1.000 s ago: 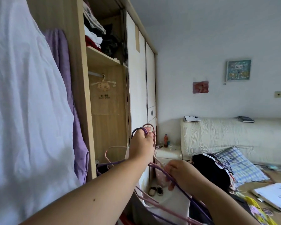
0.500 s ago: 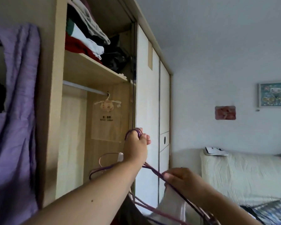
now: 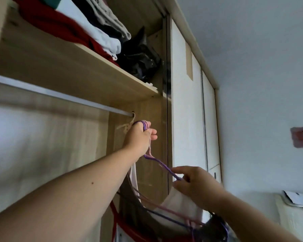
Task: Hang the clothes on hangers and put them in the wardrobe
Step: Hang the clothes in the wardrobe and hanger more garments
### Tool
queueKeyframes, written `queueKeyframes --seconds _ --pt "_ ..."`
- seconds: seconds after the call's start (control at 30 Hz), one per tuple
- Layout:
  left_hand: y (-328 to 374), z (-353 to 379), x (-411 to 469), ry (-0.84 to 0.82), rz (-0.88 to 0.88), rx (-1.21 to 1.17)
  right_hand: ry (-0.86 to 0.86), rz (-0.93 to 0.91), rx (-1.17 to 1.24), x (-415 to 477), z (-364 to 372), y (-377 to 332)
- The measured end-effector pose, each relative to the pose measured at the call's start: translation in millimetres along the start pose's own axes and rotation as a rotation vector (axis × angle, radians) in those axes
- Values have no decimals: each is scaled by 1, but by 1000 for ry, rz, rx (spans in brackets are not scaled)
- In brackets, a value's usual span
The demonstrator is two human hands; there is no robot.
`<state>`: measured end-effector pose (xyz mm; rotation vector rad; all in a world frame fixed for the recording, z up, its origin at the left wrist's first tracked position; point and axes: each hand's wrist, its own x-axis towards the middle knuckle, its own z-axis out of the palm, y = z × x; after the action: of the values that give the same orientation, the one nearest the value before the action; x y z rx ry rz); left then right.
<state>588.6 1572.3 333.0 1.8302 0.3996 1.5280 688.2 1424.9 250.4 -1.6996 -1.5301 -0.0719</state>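
My left hand (image 3: 140, 138) is raised inside the open wardrobe and grips the hooks of a bundle of purple and pink hangers (image 3: 162, 165), just below the right end of the metal rail (image 3: 59, 96). My right hand (image 3: 194, 182) pinches the shoulder of a purple hanger lower down. White, dark and red clothes (image 3: 180, 206) hang from the bundle under both arms. A small beige hanger (image 3: 125, 126) dangles from the rail end, partly hidden by my left hand.
A wooden shelf (image 3: 87, 67) above the rail holds folded red, white and grey clothes (image 3: 87, 30) and a black bag (image 3: 143, 58). White sliding doors (image 3: 187, 119) close the wardrobe to the right. A white wall with a red picture (image 3: 302, 137) lies beyond.
My view has tilted up toward the rail and shelf. My left hand has lifted the hanger hooks close to the rail end. My right hand followed upward, still on the purple hanger.
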Motion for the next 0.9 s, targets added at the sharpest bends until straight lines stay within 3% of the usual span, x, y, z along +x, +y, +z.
queueKeyframes --seconds 0.17,0.3,0.37,0.53,0.63,0.73,0.9 --pt "-42 -1 102 0 33 3 16 -37 63 106 16 12" --pt "-63 -9 165 4 27 102 -89 -44 124 175 25 13" --pt "-72 -14 192 11 50 257 -109 -76 126 207 31 14" --pt "-93 -33 251 80 168 902 -65 -141 166 284 48 21" --pt "-106 -39 280 -90 118 984 -60 -162 182 320 49 29" --pt "-116 -41 309 -122 84 927 -52 -183 167 357 46 35" --pt "-135 -50 350 157 163 1392 -28 -150 126 407 48 31"
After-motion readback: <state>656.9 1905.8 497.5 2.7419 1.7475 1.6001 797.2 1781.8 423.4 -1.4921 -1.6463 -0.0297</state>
